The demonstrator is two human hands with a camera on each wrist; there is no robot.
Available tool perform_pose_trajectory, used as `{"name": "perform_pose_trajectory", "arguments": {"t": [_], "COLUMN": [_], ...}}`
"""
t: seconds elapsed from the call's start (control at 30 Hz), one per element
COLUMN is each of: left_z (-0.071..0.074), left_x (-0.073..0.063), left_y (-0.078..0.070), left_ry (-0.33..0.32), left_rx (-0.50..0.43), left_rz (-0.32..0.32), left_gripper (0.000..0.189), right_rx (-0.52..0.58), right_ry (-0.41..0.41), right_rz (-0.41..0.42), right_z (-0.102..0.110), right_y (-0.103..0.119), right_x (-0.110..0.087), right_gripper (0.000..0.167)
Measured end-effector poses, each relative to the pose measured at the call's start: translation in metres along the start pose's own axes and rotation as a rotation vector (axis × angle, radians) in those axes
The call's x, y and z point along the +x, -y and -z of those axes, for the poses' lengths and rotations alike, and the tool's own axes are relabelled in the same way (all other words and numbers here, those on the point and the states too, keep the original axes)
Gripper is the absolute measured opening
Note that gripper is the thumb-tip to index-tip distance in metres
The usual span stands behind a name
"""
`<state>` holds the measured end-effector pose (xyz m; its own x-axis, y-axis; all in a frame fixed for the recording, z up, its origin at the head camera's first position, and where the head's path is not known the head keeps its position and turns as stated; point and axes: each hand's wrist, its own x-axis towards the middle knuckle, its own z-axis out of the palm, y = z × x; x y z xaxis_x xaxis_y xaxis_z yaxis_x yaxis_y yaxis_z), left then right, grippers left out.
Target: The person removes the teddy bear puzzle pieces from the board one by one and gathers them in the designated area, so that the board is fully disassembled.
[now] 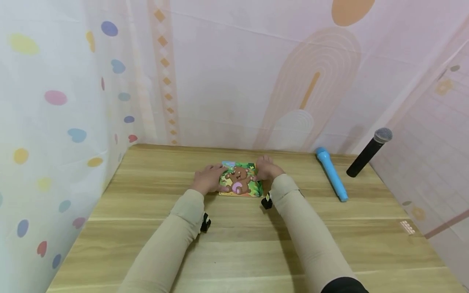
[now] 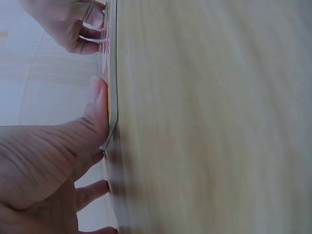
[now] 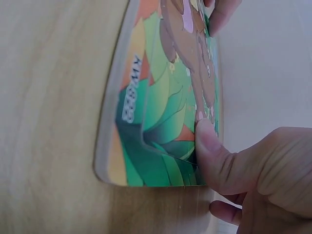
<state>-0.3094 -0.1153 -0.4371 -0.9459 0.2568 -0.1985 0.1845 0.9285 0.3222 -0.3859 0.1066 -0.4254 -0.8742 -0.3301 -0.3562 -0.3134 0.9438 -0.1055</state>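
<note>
A flat picture puzzle board point(image 1: 239, 186) with a brown cartoon bear among green leaves lies on the wooden table. My left hand point(image 1: 208, 179) grips its left edge. In the left wrist view, the thumb point(image 2: 99, 100) presses on the board's face, with the other fingers spread beside the edge. At the opposite side, my right hand point(image 1: 267, 168) pinches the right edge. Its thumb point(image 3: 208, 141) rests on the printed face in the right wrist view, while the other fingers are partly hidden behind. Cut lines show in the picture near the board's corner.
On the right, a blue microphone point(image 1: 332, 175) lies on the table point(image 1: 227, 252), and a black microphone point(image 1: 366, 156) with a silver head is tilted up beside it. A small pale sticker-like patch point(image 1: 407, 228) sits near the right edge. Patterned cloth point(image 1: 227, 81) hangs behind and at both sides.
</note>
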Motion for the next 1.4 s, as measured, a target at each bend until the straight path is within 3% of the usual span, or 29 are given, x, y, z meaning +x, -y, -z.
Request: {"name": "perform_pose_trajectory", "arguments": {"t": [0.33, 0.6, 0.9, 1.1, 1.27, 1.4], "left_z": [0.000, -0.003, -0.005, -0.009, -0.011, -0.008], "left_x": [-0.005, -0.002, -0.003, 0.000, 0.001, 0.000], "left_y": [-0.009, -0.007, -0.004, -0.004, -0.006, -0.007], "left_ry": [0.010, 0.015, 0.020, 0.020, -0.008, -0.012], "left_rx": [0.025, 0.041, 0.055, 0.045, 0.030, 0.021], "left_rz": [0.033, 0.048, 0.046, 0.043, 0.034, 0.030], "left_gripper": [0.082, 0.082, 0.083, 0.083, 0.081, 0.081], "right_rx": [0.025, 0.176, 0.307, 0.280, 0.290, 0.278], "right_ry": [-0.029, -0.122, -0.195, -0.225, -0.224, -0.257], "right_rz": [0.011, 0.027, 0.101, 0.175, 0.172, 0.189], "right_z": [0.000, -0.005, -0.017, -0.019, -0.018, -0.016], "right_y": [0.001, 0.001, -0.006, -0.011, -0.011, -0.012], "right_x": [-0.002, -0.007, -0.009, -0.013, -0.015, -0.016], "right_gripper": [0.044, 0.051, 0.079, 0.066, 0.069, 0.059]}}
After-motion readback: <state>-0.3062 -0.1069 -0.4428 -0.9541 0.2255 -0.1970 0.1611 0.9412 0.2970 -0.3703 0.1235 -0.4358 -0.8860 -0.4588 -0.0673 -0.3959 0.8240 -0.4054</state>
